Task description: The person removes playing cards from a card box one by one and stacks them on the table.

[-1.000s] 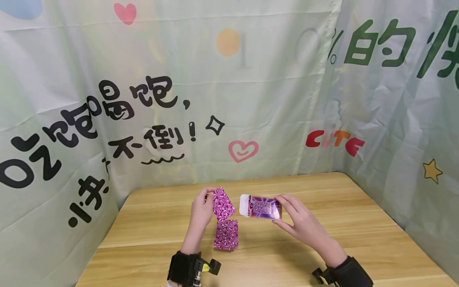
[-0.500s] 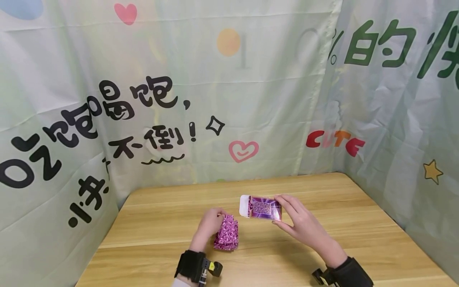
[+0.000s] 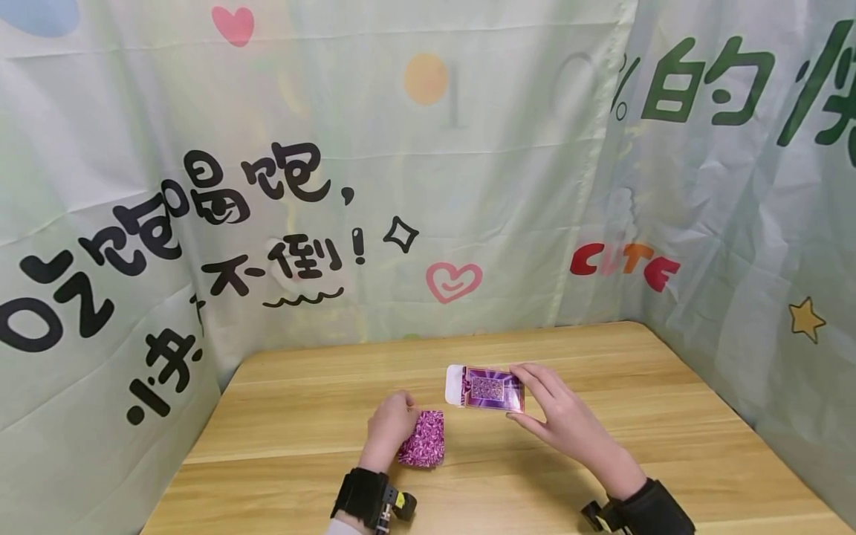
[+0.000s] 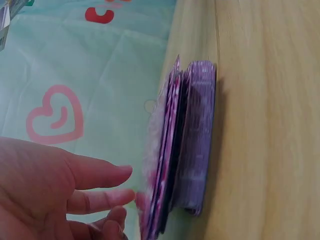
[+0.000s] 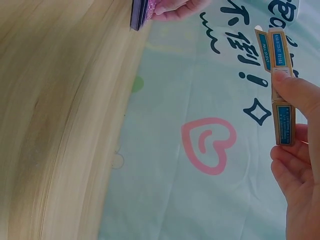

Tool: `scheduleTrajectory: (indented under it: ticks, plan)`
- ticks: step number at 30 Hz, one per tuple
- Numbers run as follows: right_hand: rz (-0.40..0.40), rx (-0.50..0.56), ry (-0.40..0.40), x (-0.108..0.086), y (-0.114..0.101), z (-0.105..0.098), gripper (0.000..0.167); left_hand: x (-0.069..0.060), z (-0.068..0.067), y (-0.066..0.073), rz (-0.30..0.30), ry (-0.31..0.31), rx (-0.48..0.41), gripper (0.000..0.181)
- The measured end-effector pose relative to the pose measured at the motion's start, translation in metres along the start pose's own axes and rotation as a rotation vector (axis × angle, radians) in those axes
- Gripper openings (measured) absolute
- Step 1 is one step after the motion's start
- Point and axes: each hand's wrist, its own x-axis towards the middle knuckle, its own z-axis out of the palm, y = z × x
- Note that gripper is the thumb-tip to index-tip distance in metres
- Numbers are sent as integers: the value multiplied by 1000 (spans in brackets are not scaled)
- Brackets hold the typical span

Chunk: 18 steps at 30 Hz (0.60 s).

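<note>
A stack of purple-and-white patterned playing cards (image 3: 423, 440) lies face down on the table. In the left wrist view, a looser bunch of cards (image 4: 167, 145) sits on top of a tighter block (image 4: 197, 135). My left hand (image 3: 391, 422) is beside the stack's far left corner. Its thumb is apart from the cards, while another fingertip meets the top ones. My right hand (image 3: 562, 412) grips a shiny purple card box (image 3: 493, 389) by its right end, between thumb and fingers, above the table. The box's white flap (image 3: 454, 385) sticks out to the left.
The wooden table (image 3: 301, 416) spreads around both hands. Its back edge meets a pale printed curtain (image 3: 374, 186), and another curtain side (image 3: 735, 297) hangs along the right. Each wrist wears a black strap (image 3: 361, 498) with a small camera.
My left hand has come down toward me, laying its patterned cards on the stack. Those cards now line up with the pile. The right hand and the box have hardly moved.
</note>
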Motion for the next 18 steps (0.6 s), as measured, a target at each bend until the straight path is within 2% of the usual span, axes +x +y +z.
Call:
scheduleTrajectory:
  ticks: [3, 5, 8, 10, 12, 14, 18]
  plan:
    - [-2, -3, 2, 0, 0, 0, 67, -1, -5, 6, -2, 69, -3, 19]
    - [-2, -2, 3, 0, -1, 0, 67, -2, -11, 12, 13, 130, -49, 19]
    - [-7, 0, 15, 0, 0, 1, 66, -5, -23, 25, 95, 229, -185, 15]
    - [-17, 0, 33, 0, 1, 2, 66, -8, -32, 34, 160, 260, -283, 13]
    - [-31, -3, 52, 0, 1, 4, 66, -13, -40, 42, 232, 256, -375, 12]
    - [-42, -3, 65, 1, 2, 4, 65, -18, -47, 50, 289, 211, -442, 11]
    - [-43, 3, 64, 1, 1, 5, 65, -27, -51, 60, 354, 90, -482, 15]
